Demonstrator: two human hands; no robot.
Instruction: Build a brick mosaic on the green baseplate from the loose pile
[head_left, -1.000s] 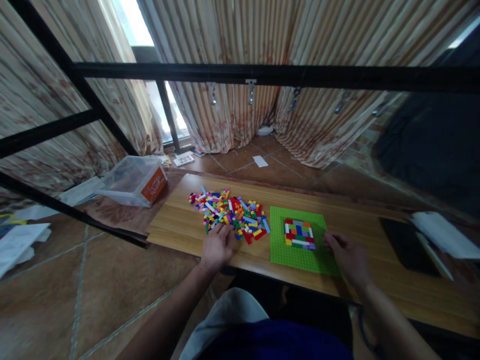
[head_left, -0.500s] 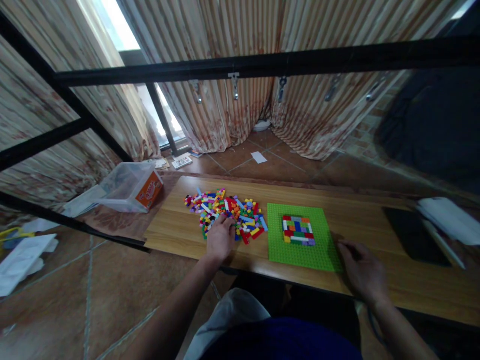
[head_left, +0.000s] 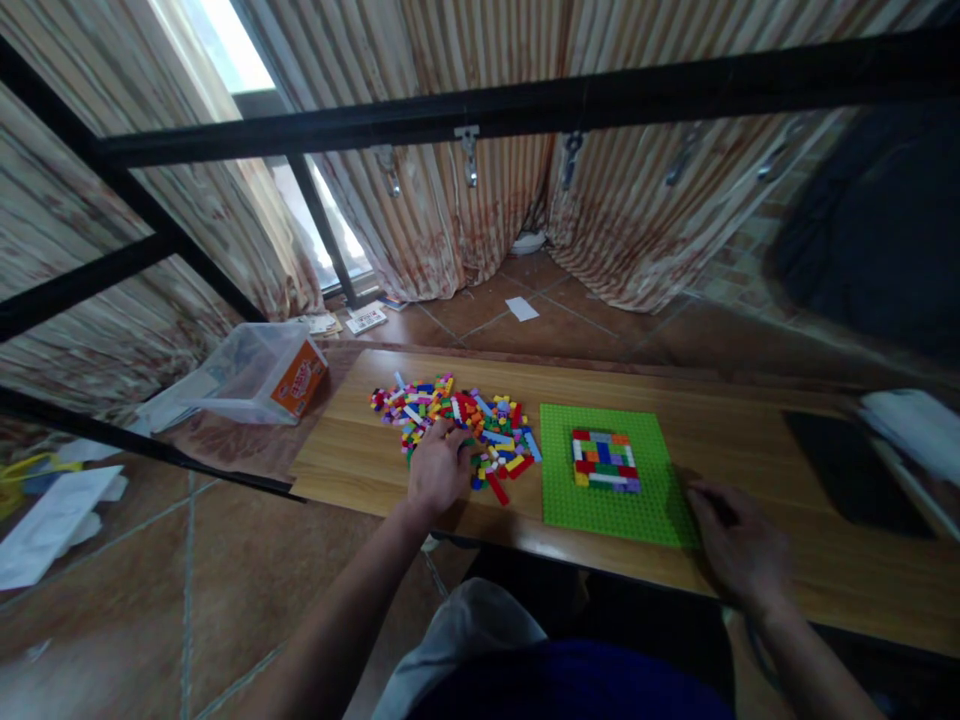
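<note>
Far left, on the floor: clear plastic bin w/ orange label (head_left: 259, 385), well apart from the hands. Next, on the left part of the long wooden table (head_left: 330, 450), a loose pile of small multicoloured plastic bricks (head_left: 496, 437). The left hand (head_left: 437, 468) is in its near side, fingers bent down, fairly narrow; can't tell if they pinch a brick, b/c the hand hides what's under it. Risk: a drag toward the near edge could sweep loose bricks off; wrong one could get picked, since sizes & colours are mixed. A long red plastic brick (head_left: 497, 489) lies at the pile's near right, long axis diagonal, far left to near right; prob. 1st to slide if brushed.

Right of the pile, the flat green studded plastic baseplate (head_left: 559, 510), w/ the low, blocky multicoloured brick build (head_left: 604, 462) around its middle. Build's sides run roughly w/ the plate's; no clear front, approx. square, so can't tell a long axis. Poss. trouble: uneven pressing might pop a brick loose.

The right hand (head_left: 742, 540) is just beside the plate's right edge, fingers curled, narrow gap to the thumb; can't tell if it holds anything. A bump there could skew the plate.
</note>
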